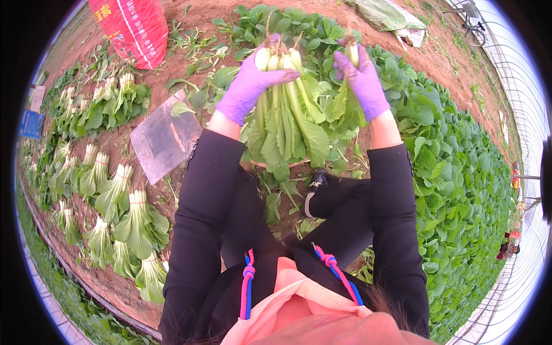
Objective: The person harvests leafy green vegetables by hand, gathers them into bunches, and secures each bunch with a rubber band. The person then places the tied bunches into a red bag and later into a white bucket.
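Note:
My left hand [258, 79], in a purple glove, grips a bunch of leafy greens [286, 116] by the pale stem bases, roots upward and leaves hanging down. To its right, my right hand [360, 77], gloved alike, holds a smaller leafy green plant [352, 56] near its root, its leaves hanging beside the bunch. Rooted greens [297, 26] stand just beyond both hands. Loose leaves [272, 207] lie on the soil between my legs.
Tied bundles of greens [138, 220] lie in rows at the left. A flat clear plastic sheet or board [166, 138] rests beside my left forearm. A red sack [133, 32] is at the upper left. A dense bed of greens [457, 185] fills the right, and a bicycle [474, 33] stands farther off.

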`<state>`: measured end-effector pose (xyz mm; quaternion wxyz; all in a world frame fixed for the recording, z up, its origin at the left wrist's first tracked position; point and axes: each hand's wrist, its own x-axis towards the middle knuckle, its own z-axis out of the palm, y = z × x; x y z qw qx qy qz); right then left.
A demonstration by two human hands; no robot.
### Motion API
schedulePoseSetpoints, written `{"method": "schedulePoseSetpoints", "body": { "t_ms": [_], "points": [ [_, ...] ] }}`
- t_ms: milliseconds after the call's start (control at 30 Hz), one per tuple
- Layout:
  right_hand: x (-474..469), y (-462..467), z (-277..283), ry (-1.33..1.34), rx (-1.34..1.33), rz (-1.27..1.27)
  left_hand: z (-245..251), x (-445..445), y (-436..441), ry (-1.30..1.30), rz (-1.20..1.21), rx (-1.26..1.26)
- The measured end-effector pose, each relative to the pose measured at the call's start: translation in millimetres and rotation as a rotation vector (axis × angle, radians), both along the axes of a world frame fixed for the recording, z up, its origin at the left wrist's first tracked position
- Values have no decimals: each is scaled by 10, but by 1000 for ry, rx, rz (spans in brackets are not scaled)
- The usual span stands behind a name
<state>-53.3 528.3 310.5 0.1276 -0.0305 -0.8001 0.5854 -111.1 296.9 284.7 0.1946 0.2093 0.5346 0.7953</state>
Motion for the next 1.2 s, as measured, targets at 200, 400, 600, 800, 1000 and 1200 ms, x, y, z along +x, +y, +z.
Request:
{"method": "schedulePoseSetpoints", "body": {
  "t_ms": [200, 400, 600, 800, 1000, 1200],
  "points": [
    [-4, -415, -157, -127, -498, 345, -76, 48, 238, 4, 80, 7],
    [-130, -245, -347, -160, -716, 279, -30, 78, 230, 5, 105, 172],
    [-250, -476, -143, -80, -304, 685, 61, 144, 142, -12, 178, 279],
    [-270, -664, -42, 71, 198, 488, 31, 164, 158, -29, 200, 366],
    [-143, -875, 460, -135, 754, 459, 48, 61, 54, -53, 306, 257],
    [-80, -1169, 1282, -358, 1182, 606, 140, 66, -146, -34, 148, 494]
  ]
}}
